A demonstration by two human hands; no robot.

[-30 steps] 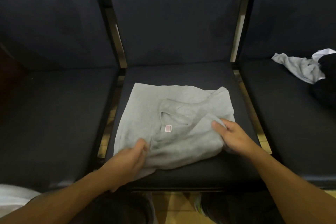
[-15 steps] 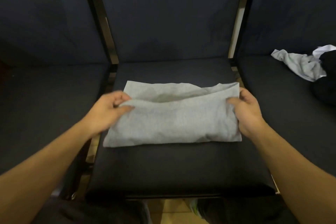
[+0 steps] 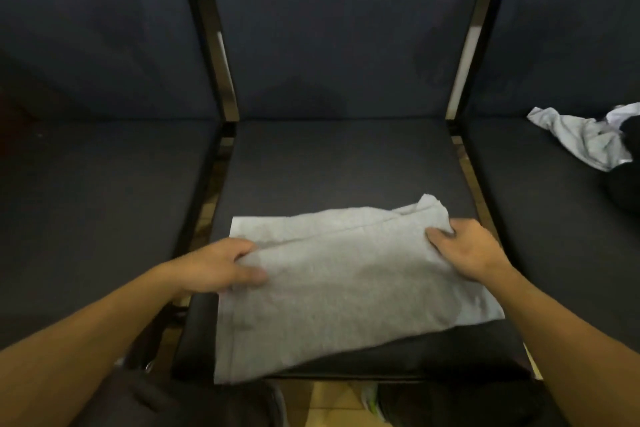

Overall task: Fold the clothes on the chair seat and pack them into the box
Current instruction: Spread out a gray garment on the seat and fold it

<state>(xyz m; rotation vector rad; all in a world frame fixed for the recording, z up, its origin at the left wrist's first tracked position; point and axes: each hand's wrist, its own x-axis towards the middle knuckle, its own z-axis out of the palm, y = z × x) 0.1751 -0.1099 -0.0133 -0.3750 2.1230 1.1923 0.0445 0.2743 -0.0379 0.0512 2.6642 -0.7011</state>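
Observation:
A grey shirt (image 3: 339, 284), folded into a wide rectangle, lies on the near half of the middle chair seat (image 3: 339, 163), its lower left corner hanging over the front edge. My left hand (image 3: 221, 263) pinches the shirt's left edge, thumb on top. At the upper right corner my right hand (image 3: 467, 250) grips the bunched cloth. No box is in view.
Dark padded chairs stand on both sides, with metal frame bars (image 3: 214, 87) between them. On the right seat lies a crumpled pile of grey and white clothes (image 3: 581, 139) beside a black garment (image 3: 627, 184). Shoes and wooden floor (image 3: 332, 406) show below the front edge.
The shirt was folded in half away from me, then slid toward the seat's front edge. Both hands moved from its near edge to its two sides and came back with it.

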